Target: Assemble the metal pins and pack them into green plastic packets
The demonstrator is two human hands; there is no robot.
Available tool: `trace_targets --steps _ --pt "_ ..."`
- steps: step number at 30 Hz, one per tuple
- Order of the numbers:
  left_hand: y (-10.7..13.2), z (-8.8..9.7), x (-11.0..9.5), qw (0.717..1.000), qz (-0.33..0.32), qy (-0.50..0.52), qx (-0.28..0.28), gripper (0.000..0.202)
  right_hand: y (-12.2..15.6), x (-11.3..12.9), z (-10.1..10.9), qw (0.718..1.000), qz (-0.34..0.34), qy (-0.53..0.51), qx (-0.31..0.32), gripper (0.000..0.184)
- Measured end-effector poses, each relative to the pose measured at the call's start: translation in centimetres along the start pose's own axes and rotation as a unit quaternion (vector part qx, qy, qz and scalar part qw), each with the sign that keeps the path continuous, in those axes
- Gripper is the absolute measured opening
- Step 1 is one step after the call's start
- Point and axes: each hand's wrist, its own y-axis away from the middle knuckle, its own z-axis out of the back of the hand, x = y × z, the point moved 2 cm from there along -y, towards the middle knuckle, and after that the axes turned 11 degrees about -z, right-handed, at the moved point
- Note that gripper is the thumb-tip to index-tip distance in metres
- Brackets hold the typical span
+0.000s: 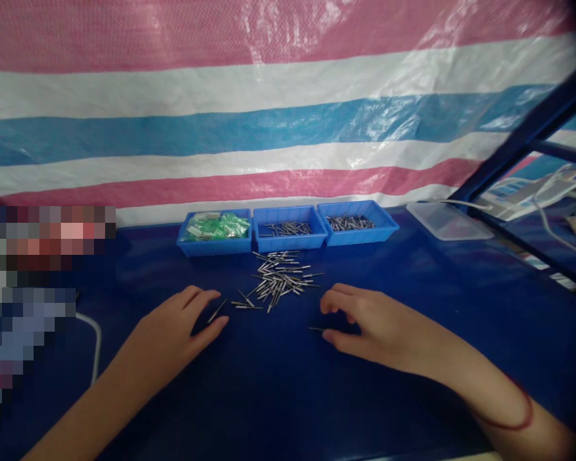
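Note:
A loose pile of thin metal pins (281, 282), each with a thicker silvery section, lies on the dark blue table between my hands. My left hand (185, 323) is at the pile's left, thumb and fingers apart and holding nothing. One single pin (217, 310) lies in the gap between its thumb and fingers. To the right of the pile is my right hand (365, 317), its fingers curled but the thumb apart from them. Another thin pin (316, 329) lies at that thumb's tip and looks ungripped.
Three blue bins stand behind the pile: a left bin (216, 246) with green plastic packets, a middle bin (292, 242) and a right bin (365, 237) with metal pins. A clear plastic lid (448, 222) lies at right. A white cable (97, 339) runs at left. Striped sheeting (269, 134) hangs behind.

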Motion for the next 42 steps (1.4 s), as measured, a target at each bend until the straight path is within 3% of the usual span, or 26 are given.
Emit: trace_targets --steps 4,9,12,14,16,18,22,25,33,42 --pt "0.5 -1.6 0.2 0.999 0.006 -0.036 0.007 0.033 0.3 -0.6 -1.8 0.999 -0.013 0.043 0.008 0.007" --pt "-0.3 -1.9 0.3 0.999 -0.023 -0.018 -0.041 0.033 -1.8 0.3 -2.4 0.993 0.019 0.096 -0.064 0.009" --pt "-1.7 -1.6 -0.4 0.992 0.008 0.079 -0.101 0.029 -3.7 1.3 -2.0 0.986 0.050 0.113 -0.109 0.012" --pt "-3.1 -1.5 -1.3 0.969 0.038 0.205 -0.130 0.026 -5.0 2.0 -1.7 0.983 0.046 0.118 -0.133 0.012" --pt "-4.7 -1.7 -2.3 0.928 0.062 0.333 -0.159 0.027 -6.1 2.7 -1.4 0.984 0.045 0.078 -0.155 0.009" --pt "-6.2 -1.9 -3.3 0.898 0.051 0.384 -0.210 0.025 -6.8 3.5 -1.2 0.982 0.054 -0.034 -0.180 0.011" --pt "-7.6 -2.8 -4.2 0.886 0.014 0.392 -0.249 0.020 -7.0 4.0 -1.8 0.929 0.062 -0.291 -0.222 0.011" --pt "-7.2 -3.2 -4.4 0.883 -0.006 0.396 -0.251 0.019 -6.6 3.9 -2.6 0.898 0.061 -0.376 -0.219 0.012" --pt "-6.0 -3.7 -4.9 0.882 -0.015 0.398 -0.250 0.017 -5.2 4.0 -2.6 0.876 0.085 -0.410 -0.237 0.009" --pt "-6.0 -4.0 -5.0 0.885 -0.030 0.401 -0.234 0.015 -4.4 3.9 -2.0 0.893 0.105 -0.361 -0.248 0.010"
